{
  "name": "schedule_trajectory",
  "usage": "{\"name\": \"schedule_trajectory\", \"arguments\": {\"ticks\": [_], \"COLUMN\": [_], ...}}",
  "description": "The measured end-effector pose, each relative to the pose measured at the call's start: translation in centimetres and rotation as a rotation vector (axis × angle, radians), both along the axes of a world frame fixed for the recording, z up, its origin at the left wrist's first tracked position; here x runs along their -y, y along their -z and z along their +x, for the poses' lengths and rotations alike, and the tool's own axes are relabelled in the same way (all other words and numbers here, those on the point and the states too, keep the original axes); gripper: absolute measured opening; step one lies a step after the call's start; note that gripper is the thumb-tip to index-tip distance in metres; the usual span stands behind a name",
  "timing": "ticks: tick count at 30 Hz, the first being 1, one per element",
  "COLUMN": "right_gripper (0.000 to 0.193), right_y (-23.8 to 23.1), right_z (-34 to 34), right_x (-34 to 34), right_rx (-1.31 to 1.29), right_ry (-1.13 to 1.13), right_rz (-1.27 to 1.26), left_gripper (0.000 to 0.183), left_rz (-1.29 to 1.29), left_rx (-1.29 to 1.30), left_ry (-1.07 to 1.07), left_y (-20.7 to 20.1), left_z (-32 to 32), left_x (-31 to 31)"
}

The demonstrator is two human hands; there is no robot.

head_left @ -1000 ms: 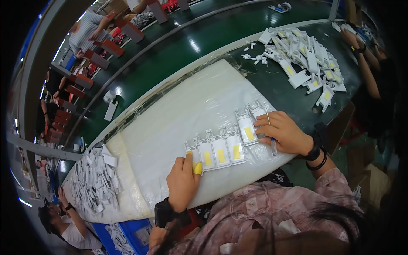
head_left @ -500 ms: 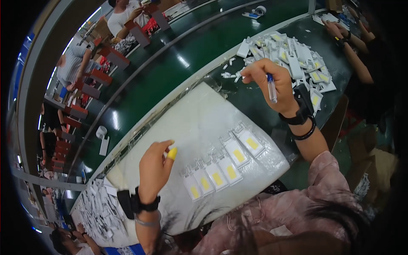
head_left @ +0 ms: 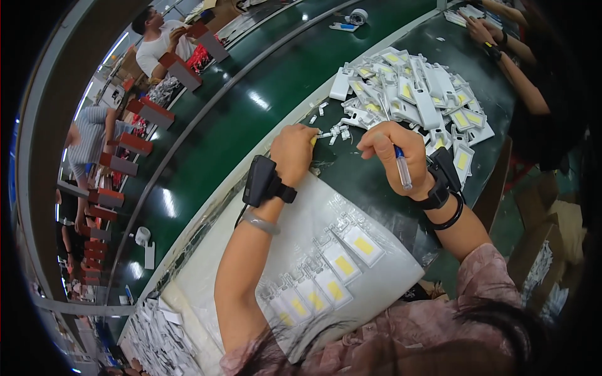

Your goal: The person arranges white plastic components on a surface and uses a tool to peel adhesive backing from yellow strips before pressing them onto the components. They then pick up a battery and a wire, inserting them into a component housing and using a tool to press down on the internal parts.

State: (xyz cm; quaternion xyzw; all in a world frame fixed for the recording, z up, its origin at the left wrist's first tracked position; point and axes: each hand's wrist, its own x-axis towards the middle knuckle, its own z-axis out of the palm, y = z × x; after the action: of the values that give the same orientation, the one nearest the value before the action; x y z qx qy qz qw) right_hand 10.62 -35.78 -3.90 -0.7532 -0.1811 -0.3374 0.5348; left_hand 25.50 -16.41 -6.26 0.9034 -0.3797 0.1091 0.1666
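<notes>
My right hand (head_left: 395, 153) is wrapped round a screwdriver (head_left: 403, 170) with a clear and blue handle, its thin shaft pointing toward the pile of white parts. Beyond the pad's far corner, my left hand (head_left: 293, 153) reaches to several small white plastic pieces (head_left: 338, 133) on the green table. Its fingers are drawn together, one in a yellow finger cot, and whatever they pinch is hidden. Flat white casings with yellow panels (head_left: 343, 266) lie in a slanting row on the pale padded sheet (head_left: 351, 216), partly behind my left forearm.
A heap of white casings (head_left: 414, 88) stands beyond my right hand. Many narrow white parts (head_left: 160, 332) are piled at the lower left. A green conveyor (head_left: 213, 138) runs along the far side, carrying a white roll-shaped device (head_left: 359, 17). Other people work across it and at the right.
My left hand has moved from above the pad, up and right, to the small white pieces. My right hand has shifted slightly down, still gripping the screwdriver. The head view has shifted a little.
</notes>
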Motion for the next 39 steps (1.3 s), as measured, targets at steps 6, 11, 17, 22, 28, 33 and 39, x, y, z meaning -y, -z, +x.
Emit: {"name": "schedule_trajectory", "arguments": {"ticks": [6,11,17,22,28,33,39], "right_gripper": [0.034,0.032,0.028,0.025,0.020,0.015,0.035], "right_y": [-0.4,-0.4,-0.1,0.5,0.4,1.6,2.1], "right_z": [0.0,-0.1,0.0,0.4,-0.3,-1.1,-2.2], "right_x": [0.2,0.3,-0.3,-0.6,-2.6,-4.5,-6.5], "right_rx": [0.011,0.010,-0.014,-0.062,-0.021,-0.087,-0.074], "right_ry": [0.027,0.032,0.025,-0.032,-0.223,-0.371,-0.620], "right_rz": [-0.020,-0.031,-0.043,-0.091,-0.228,-0.333,-0.480], "left_gripper": [0.031,0.026,0.016,0.026,0.028,0.021,0.017], "left_rz": [0.042,0.196,0.052,-0.129,-0.287,-0.366,-0.246], "left_rx": [0.037,0.042,-0.099,-0.095,-0.417,-0.776,-0.383], "left_ry": [0.169,0.138,-0.022,0.021,0.011,-0.159,-0.082], "left_y": [0.8,0.2,1.1,0.5,-2.9,-3.7,-2.7], "left_z": [2.0,1.2,1.1,0.5,-6.3,-15.6,-21.3], "left_x": [1.0,1.5,2.1,0.6,-5.6,-9.7,-11.2]}}
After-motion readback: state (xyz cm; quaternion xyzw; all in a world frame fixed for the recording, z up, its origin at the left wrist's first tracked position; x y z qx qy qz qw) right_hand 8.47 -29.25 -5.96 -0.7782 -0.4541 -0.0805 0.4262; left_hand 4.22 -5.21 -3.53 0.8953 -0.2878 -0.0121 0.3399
